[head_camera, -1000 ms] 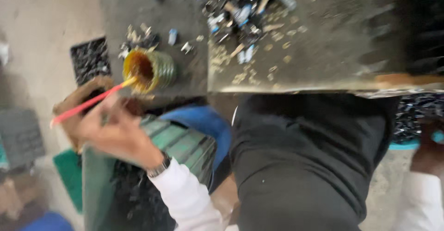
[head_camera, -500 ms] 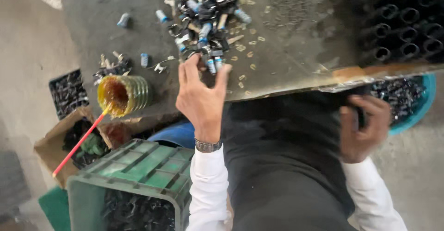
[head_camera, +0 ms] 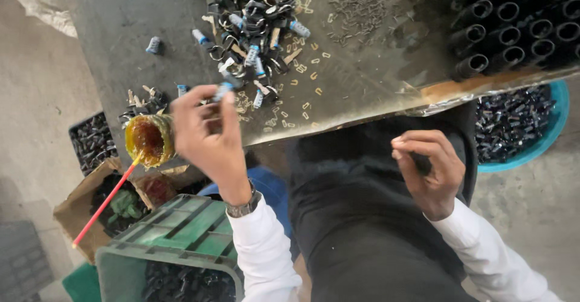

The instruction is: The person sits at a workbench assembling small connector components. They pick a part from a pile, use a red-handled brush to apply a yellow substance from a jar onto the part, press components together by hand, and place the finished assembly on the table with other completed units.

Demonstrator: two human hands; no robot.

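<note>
Small blue-and-silver part (head_camera: 222, 90) pinched at fingertips of left hand (head_camera: 208, 134), raised over worktable (head_camera: 362, 90) edge — just beside pile of like parts (head_camera: 254, 18). Right hand (head_camera: 430, 170) curled at lap around dark piece (head_camera: 421, 163), partly hidden. Amber-filled jar (head_camera: 149, 140) with red stick (head_camera: 106, 202) near left hand; green crate (head_camera: 175, 241) below.

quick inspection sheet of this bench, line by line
surface: grey worktable, scratched, strewn with small bits
job's things: small blue-tipped part pinched in left hand; dark piece, unclear, in right hand
clutter: pile of black and blue parts; glue pot with red stick; black tubes
grippers: both hands closed on items
cables: nothing seen
surroundings: green crate, cardboard box, teal tub
</note>
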